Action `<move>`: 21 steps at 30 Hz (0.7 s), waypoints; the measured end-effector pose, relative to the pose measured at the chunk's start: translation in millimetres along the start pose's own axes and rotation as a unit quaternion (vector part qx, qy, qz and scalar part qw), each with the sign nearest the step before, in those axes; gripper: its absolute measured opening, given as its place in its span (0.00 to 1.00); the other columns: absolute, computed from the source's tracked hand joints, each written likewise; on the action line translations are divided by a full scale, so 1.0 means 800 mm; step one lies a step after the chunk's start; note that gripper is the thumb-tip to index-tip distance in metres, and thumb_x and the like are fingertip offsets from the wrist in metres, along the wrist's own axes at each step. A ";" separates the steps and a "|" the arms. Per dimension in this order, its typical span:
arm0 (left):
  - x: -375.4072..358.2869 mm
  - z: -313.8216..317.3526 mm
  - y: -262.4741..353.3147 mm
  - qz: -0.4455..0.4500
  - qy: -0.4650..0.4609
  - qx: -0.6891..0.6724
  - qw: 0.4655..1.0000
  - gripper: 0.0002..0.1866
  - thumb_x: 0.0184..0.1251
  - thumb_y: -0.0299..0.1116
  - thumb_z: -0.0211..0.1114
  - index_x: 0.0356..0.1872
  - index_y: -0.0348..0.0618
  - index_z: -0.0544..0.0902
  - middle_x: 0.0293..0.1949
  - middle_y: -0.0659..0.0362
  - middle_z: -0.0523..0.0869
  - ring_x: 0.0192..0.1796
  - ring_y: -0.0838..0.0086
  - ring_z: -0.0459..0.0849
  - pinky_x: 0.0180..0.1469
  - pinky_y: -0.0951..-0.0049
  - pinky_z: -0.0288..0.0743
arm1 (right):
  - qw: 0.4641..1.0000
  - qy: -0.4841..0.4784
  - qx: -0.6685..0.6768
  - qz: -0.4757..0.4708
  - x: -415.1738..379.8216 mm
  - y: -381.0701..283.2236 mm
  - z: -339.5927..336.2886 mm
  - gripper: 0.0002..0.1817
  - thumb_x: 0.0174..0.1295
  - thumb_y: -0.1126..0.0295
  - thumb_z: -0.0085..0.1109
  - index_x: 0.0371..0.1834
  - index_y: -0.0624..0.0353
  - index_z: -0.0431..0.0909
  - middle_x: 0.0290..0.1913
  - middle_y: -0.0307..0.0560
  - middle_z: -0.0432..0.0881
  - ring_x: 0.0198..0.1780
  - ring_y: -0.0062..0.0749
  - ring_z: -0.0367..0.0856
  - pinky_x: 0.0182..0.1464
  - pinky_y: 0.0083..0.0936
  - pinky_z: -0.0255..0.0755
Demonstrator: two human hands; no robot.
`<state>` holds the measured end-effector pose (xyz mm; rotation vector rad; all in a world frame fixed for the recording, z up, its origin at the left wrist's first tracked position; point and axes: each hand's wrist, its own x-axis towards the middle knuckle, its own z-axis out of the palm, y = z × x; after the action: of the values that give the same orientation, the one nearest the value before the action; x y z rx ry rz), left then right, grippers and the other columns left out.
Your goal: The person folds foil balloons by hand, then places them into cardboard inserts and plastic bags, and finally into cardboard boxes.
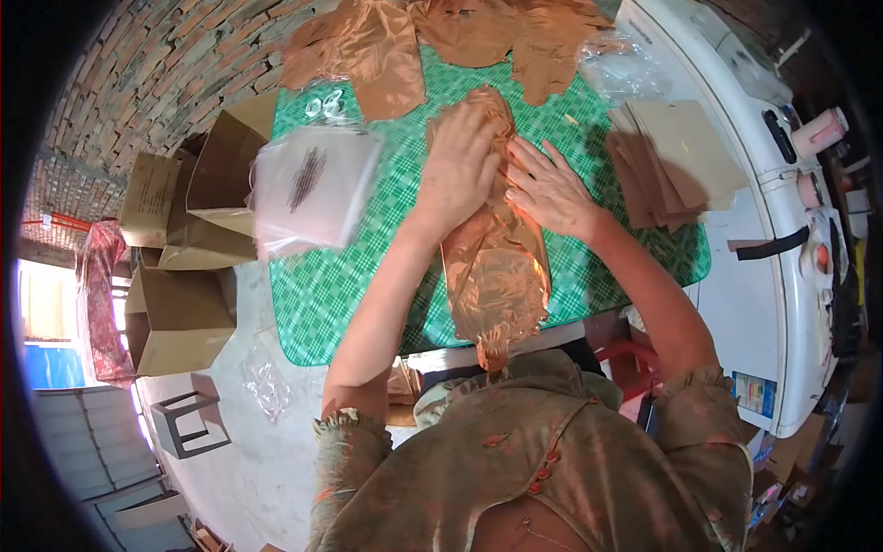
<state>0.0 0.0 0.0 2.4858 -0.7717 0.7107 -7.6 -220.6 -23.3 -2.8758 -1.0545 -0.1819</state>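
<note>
Two hands on coppery foil, grip unclenched, green plaid tabletop, brick wall

1. Bare green cloth leaves a passage between the left forearm and the stack of clear bags.
2. Another open strip runs from the right hand to the brown sheets, which obstruct the table's right side.
3. Coppery pieces crowd the far edge, blocking passage beyond the left hand.
</note>
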 end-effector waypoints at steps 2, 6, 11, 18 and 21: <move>-0.004 0.016 -0.003 0.028 -0.047 0.011 0.998 0.26 0.79 0.44 0.60 0.70 0.40 0.77 0.76 0.44 0.70 0.81 0.52 0.63 0.82 0.50 0.55 | 1.000 -0.016 0.005 0.007 -0.003 0.000 -0.006 0.28 0.79 0.53 0.45 0.75 0.57 0.70 0.85 0.53 0.55 0.87 0.40 0.45 0.86 0.48 0.37; -0.015 0.028 -0.014 0.022 -0.064 0.017 0.998 0.25 0.81 0.43 0.55 0.71 0.40 0.76 0.76 0.46 0.72 0.80 0.52 0.65 0.81 0.50 0.56 | 0.998 0.052 0.024 -0.011 -0.002 -0.001 0.004 0.29 0.79 0.53 0.44 0.78 0.55 0.67 0.84 0.53 0.56 0.86 0.41 0.47 0.86 0.47 0.36; -0.025 0.043 -0.024 0.034 -0.037 0.036 0.998 0.24 0.78 0.40 0.57 0.69 0.39 0.78 0.72 0.47 0.76 0.77 0.52 0.70 0.79 0.50 0.61 | 0.999 0.041 -0.008 -0.007 -0.001 -0.001 0.007 0.31 0.81 0.51 0.37 0.83 0.50 0.59 0.85 0.48 0.55 0.87 0.37 0.46 0.85 0.48 0.37; -0.024 0.041 -0.021 0.006 -0.062 0.028 0.998 0.24 0.80 0.40 0.55 0.71 0.41 0.76 0.75 0.47 0.73 0.79 0.54 0.67 0.82 0.52 0.56 | 0.990 0.084 0.110 0.014 -0.001 0.010 0.010 0.33 0.82 0.50 0.37 0.84 0.55 0.56 0.86 0.47 0.52 0.87 0.38 0.45 0.85 0.47 0.38; -0.025 0.040 -0.022 0.004 -0.060 0.024 0.998 0.24 0.80 0.40 0.55 0.71 0.42 0.76 0.75 0.47 0.73 0.79 0.53 0.67 0.82 0.52 0.56 | 0.987 0.113 0.103 0.040 -0.009 0.020 0.014 0.34 0.81 0.51 0.39 0.84 0.57 0.56 0.86 0.49 0.54 0.86 0.40 0.48 0.85 0.47 0.40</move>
<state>7.7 3.6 -40.8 2.5894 -0.8181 0.5935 -1.7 -236.5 -35.7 -2.6310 -0.8609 -0.3620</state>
